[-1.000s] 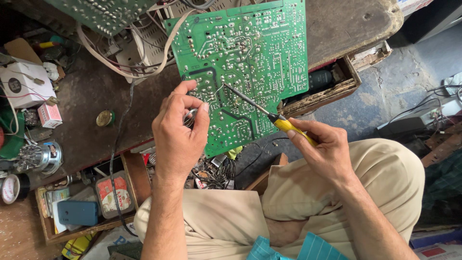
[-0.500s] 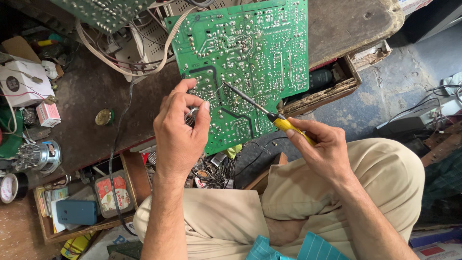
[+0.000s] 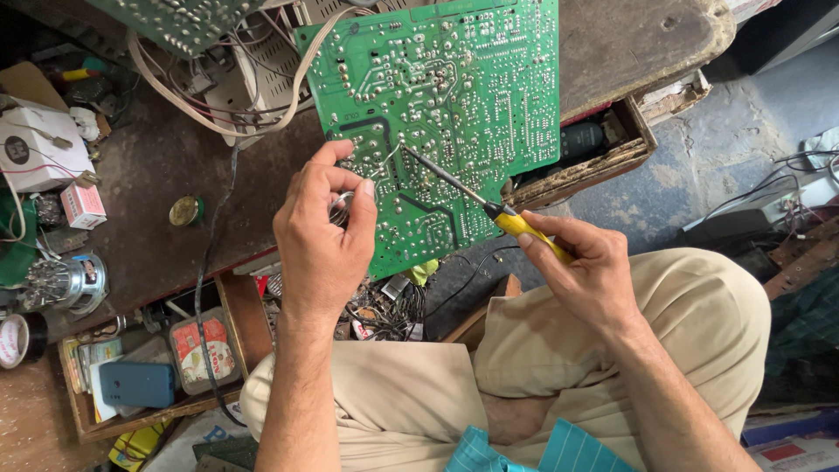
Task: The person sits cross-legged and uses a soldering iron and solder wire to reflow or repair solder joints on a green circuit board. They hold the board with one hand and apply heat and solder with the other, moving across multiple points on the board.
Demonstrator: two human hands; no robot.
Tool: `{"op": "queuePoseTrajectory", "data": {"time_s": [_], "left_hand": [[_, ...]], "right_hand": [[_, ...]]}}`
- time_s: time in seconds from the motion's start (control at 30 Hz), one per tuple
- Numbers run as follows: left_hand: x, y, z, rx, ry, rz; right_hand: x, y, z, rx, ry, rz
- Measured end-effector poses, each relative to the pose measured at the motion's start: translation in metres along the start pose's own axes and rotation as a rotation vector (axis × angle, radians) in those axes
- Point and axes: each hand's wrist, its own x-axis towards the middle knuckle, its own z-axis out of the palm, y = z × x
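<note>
A green circuit board (image 3: 463,105) lies solder side up on a dark worn workbench (image 3: 157,175), overhanging its front edge. My right hand (image 3: 585,267) grips the yellow handle of a soldering iron (image 3: 489,205), whose thin tip touches the board near its left middle. My left hand (image 3: 323,232) pinches a thin solder wire (image 3: 384,164) that reaches the same spot, with a small coil of it held between the fingers. Both hands hover above my lap in beige trousers.
A second board (image 3: 175,17) with white cables lies at the bench's back left. A white box (image 3: 35,149), a small round tin (image 3: 185,211) and a metal part (image 3: 61,284) sit at the left. Open wooden drawers (image 3: 236,323) hold tins, wires and a blue phone (image 3: 135,383).
The iron's tip and the solder wire stay on the same spot of the board. My hands have barely shifted.
</note>
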Motion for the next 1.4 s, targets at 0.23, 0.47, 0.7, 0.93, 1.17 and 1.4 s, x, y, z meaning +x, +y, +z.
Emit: {"op": "queuePoseTrajectory", "data": {"time_s": [0.23, 0.47, 0.7, 0.93, 1.17, 1.4], "left_hand": [[0.002, -0.008, 0.006, -0.038, 0.014, 0.018], [-0.004, -0.011, 0.009, -0.064, 0.027, 0.031], [0.000, -0.019, 0.005, -0.042, 0.082, 0.164], [0.021, -0.032, 0.006, -0.027, 0.010, 0.232], [0.019, -0.027, 0.006, 0.014, -0.020, 0.225], [0.025, -0.023, -0.004, -0.026, -0.124, 0.134]], "right_hand": [[-0.003, -0.003, 0.004, -0.055, 0.048, -0.041], [-0.005, -0.001, 0.010, -0.077, 0.090, -0.050], [-0.010, 0.004, 0.015, -0.073, 0.120, 0.004], [-0.013, 0.006, 0.017, -0.079, 0.122, -0.021], [-0.014, 0.009, 0.018, -0.050, 0.125, -0.027], [-0.015, 0.010, 0.021, -0.061, 0.130, -0.013]]}}
